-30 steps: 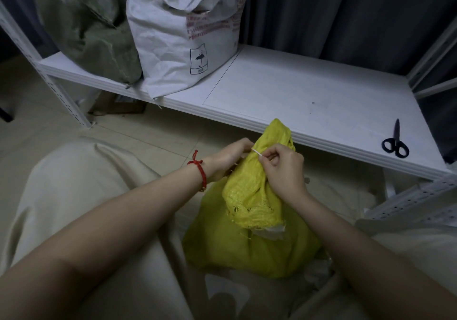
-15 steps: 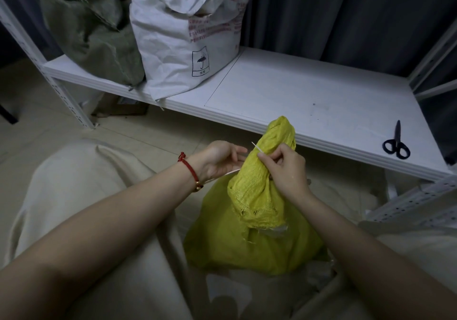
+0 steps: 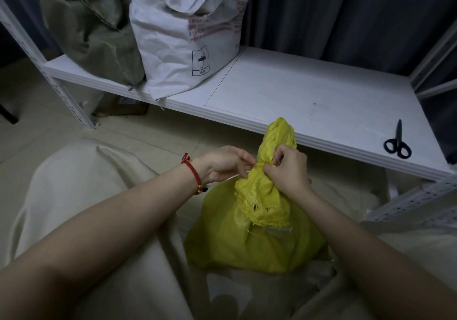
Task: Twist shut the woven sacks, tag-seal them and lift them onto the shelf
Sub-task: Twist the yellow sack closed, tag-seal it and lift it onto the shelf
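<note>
We see the yellow sack [image 3: 247, 240] on the floor between our knees, just in front of the shelf [image 3: 309, 102]. Right hand [image 3: 286, 169] grips its twisted neck. Left hand [image 3: 222, 164] pinches the thin white tie [image 3: 275, 155] at the neck. White sack [image 3: 183, 35] and green sack [image 3: 91, 35] sit on the shelf, scissors [image 3: 397, 144] at its right end.

Logged at 6 o'clock: yellow woven plastic sack [image 3: 247, 240], upright, neck twisted, thin white plastic tie [image 3: 275, 155] at neck. At 11 o'clock white woven sack [image 3: 183, 47], at 10 grey-green woven sack [image 3: 94, 35], both standing on white flat shelf board [image 3: 309, 97].
</note>
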